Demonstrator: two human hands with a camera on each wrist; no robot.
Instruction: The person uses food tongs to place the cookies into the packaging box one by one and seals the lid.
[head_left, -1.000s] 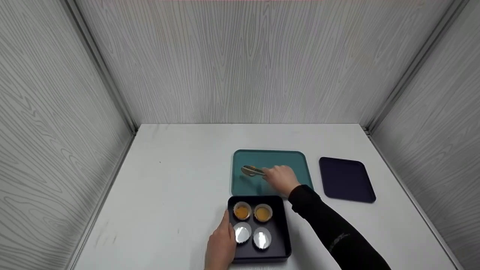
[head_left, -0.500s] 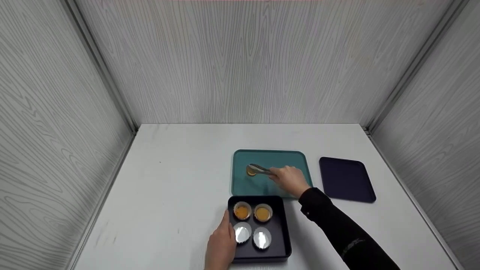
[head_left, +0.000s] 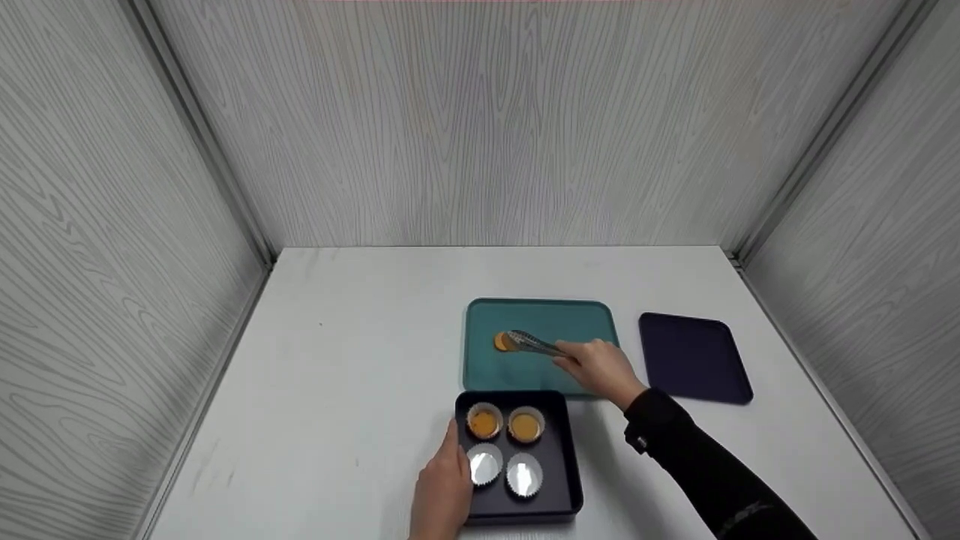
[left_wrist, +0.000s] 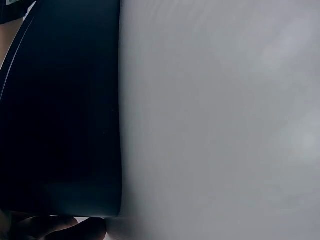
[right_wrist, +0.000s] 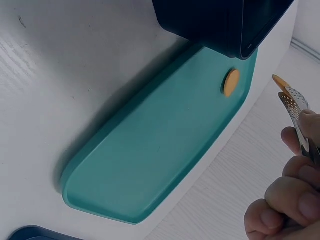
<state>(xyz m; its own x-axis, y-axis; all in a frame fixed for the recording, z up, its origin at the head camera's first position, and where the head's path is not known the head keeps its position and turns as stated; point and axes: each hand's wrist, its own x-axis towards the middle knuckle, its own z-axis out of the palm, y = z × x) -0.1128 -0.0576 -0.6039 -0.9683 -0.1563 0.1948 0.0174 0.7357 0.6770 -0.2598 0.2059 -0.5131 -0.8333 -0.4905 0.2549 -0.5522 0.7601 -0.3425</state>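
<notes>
My right hand [head_left: 604,367] grips metal tongs [head_left: 531,343] over the teal tray [head_left: 577,319]. The right wrist view shows a thin orange piece [right_wrist: 281,82] between the perforated tips. An orange disc, like a cookie [right_wrist: 231,82], lies on the tray; in the head view the tongs' tips cover part of the orange there. My left hand [head_left: 441,491] holds the left wall of a dark square box [head_left: 555,465], thumb at the rim and index finger straight. Inside stand two baking cups with orange pieces, the left one [head_left: 484,421] and the right one [head_left: 526,426].
Two shiny cups, the left one [head_left: 485,465] and the right one [head_left: 523,476], stand in the box's near half with no orange in them. A dark purple flat tray [head_left: 694,360] lies on the white table [head_left: 360,360] at right. Wood-grain panels [head_left: 480,127] enclose the table.
My right hand and the tongs have moved to the right and slightly down. Orange shows more plainly beside the tongs' tips. The left hand and the box have not moved.
</notes>
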